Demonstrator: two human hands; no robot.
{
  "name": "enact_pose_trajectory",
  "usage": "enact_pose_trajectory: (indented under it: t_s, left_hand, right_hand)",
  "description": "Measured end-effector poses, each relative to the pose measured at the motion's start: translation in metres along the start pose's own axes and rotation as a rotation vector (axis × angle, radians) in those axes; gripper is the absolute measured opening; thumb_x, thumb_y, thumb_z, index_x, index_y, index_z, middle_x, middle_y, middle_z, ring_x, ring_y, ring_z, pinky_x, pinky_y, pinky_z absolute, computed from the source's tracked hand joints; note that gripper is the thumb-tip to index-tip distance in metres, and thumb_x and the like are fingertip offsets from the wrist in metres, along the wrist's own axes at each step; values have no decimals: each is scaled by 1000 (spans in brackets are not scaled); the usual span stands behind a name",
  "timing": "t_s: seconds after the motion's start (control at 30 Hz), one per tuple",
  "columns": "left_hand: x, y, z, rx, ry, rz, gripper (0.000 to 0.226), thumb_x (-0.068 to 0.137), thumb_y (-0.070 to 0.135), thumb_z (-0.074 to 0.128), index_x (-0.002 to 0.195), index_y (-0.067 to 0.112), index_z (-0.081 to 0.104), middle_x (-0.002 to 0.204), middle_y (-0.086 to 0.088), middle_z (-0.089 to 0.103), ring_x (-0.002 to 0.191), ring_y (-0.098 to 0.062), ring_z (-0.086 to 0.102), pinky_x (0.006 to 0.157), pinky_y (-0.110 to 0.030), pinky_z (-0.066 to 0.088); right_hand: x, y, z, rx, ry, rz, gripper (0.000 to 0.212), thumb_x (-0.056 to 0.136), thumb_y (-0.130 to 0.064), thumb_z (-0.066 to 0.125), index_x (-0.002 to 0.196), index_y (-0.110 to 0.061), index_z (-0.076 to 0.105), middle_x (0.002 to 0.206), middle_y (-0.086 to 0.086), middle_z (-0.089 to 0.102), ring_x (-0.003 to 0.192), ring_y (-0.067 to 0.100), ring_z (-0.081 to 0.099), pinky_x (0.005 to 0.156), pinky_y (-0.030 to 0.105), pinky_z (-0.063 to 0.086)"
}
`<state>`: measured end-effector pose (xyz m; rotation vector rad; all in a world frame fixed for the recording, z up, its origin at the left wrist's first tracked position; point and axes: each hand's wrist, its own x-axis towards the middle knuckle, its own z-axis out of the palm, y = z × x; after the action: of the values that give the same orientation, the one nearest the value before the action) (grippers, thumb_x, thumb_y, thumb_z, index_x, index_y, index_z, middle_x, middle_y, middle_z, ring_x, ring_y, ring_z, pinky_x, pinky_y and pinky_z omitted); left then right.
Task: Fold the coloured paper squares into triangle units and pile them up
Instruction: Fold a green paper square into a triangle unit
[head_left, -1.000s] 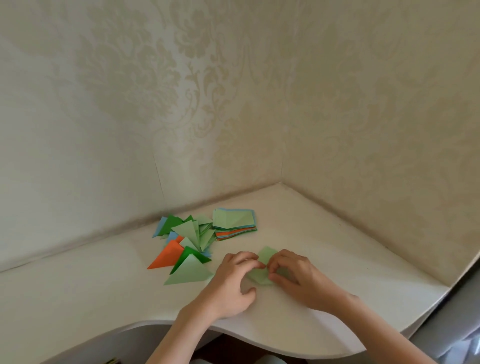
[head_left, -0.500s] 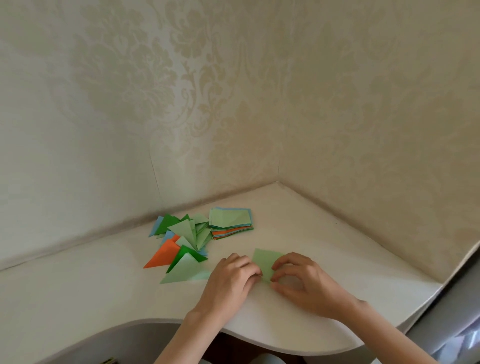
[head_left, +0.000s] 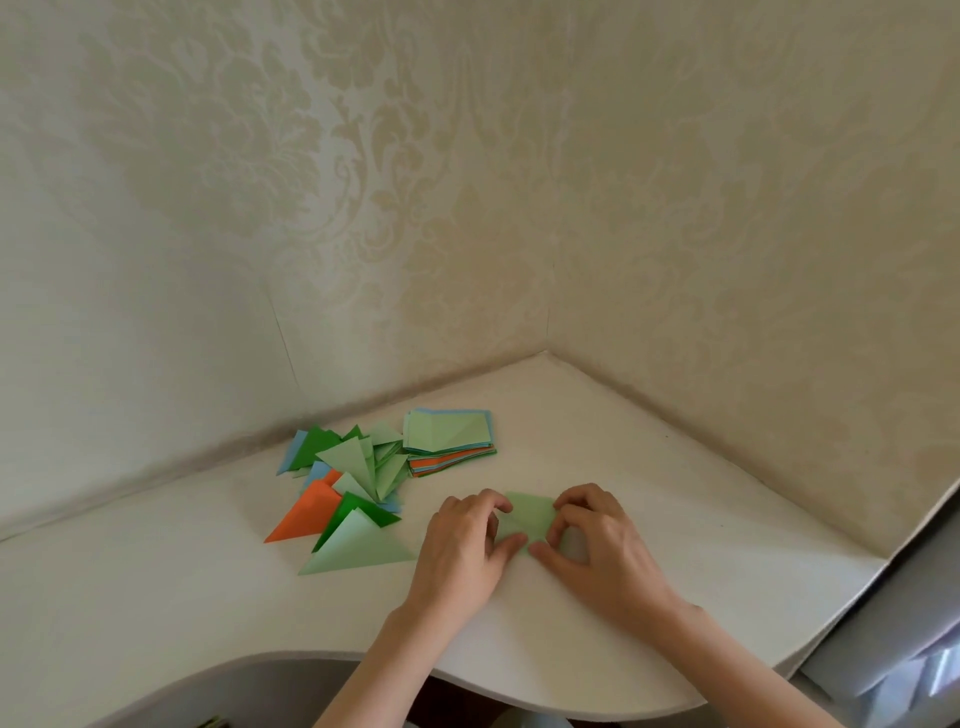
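My left hand (head_left: 462, 551) and right hand (head_left: 597, 545), fingers curled, both pinch the light green paper (head_left: 530, 517) flat on the desk (head_left: 208, 597).

Matt white smooth desk top (head_left: 597, 431), thin matt paper square (head_left: 530, 512) in pale green, creased paper triangles (head_left: 353, 499), stacked paper squares (head_left: 449, 431), embossed cream wallpaper (head_left: 363, 182) with faint sheen
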<state>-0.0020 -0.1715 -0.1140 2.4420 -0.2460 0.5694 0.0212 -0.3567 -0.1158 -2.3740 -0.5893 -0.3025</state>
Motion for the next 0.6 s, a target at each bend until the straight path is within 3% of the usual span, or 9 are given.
enact_pose_trajectory:
  t_s: [0.1, 0.23, 0.43, 0.53, 0.6]
  left_hand:
    - [4, -5, 0, -84, -37, -69, 29, 74, 26, 78, 97, 22, 61, 79, 12, 47, 70, -4, 46, 68, -16, 40]
    - [6, -8, -9, -154, -96, -118, 18, 75, 14, 77, 87, 20, 65, 80, 8, 50, 69, -2, 49, 66, -5, 35]
    - [8, -5, -13, -136, -151, -101, 12, 79, 10, 73, 79, 22, 72, 81, 6, 55, 71, -1, 52, 65, -8, 34]
    - [9, -5, -12, -4, -135, -48, 16, 83, 6, 67, 83, 22, 72, 84, 5, 55, 78, -10, 51, 67, -14, 35]
    - [7, 0, -12, 63, -112, 23, 11, 88, 12, 62, 90, 18, 71, 89, 4, 57, 84, -15, 51, 73, -23, 41]
  right_hand:
    - [3, -1, -2, 19, -13, 81, 32, 70, -46, 77, 94, -33, 61, 108, -13, 43, 103, 7, 39, 88, 17, 31]
    - [12, -4, -13, 5, -196, 138, 47, 74, -40, 76, 115, -36, 53, 117, -11, 42, 112, 11, 35, 97, 24, 31]
    - [20, 1, -32, 28, -383, 140, 55, 76, -30, 74, 125, -37, 50, 120, -14, 46, 116, 8, 38, 98, 19, 31]
    - [22, -5, -38, 49, -365, 144, 48, 77, -22, 70, 123, -32, 57, 115, -8, 52, 109, 7, 49, 97, 18, 37]
    - [20, -9, -39, 28, -324, 119, 42, 78, -14, 63, 117, -29, 62, 109, -7, 54, 98, 2, 52, 86, 8, 37]
